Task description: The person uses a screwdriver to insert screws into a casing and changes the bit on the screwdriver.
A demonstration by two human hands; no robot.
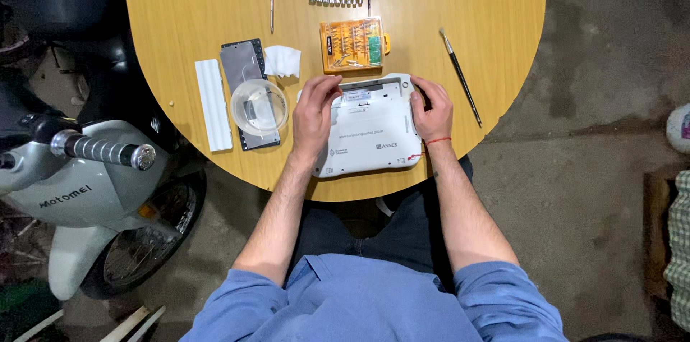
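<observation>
Both hands, left hand (314, 116) and right hand (433, 111), clasp the upturned white netbook (372, 130) by its edges (fingertips seemingly prying the battery bay); a firmer pull comes next.

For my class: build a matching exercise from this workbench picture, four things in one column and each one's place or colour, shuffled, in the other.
Things:
1. bit case
2. clear bowl
3. thin brush
4. white laptop

Descriptions:
A. held at both sides by the hands
B. orange, above the laptop
C. alone near the table's right edge
D. resting on a dark flat panel

Pairs: 1-B, 2-D, 3-C, 4-A
</observation>
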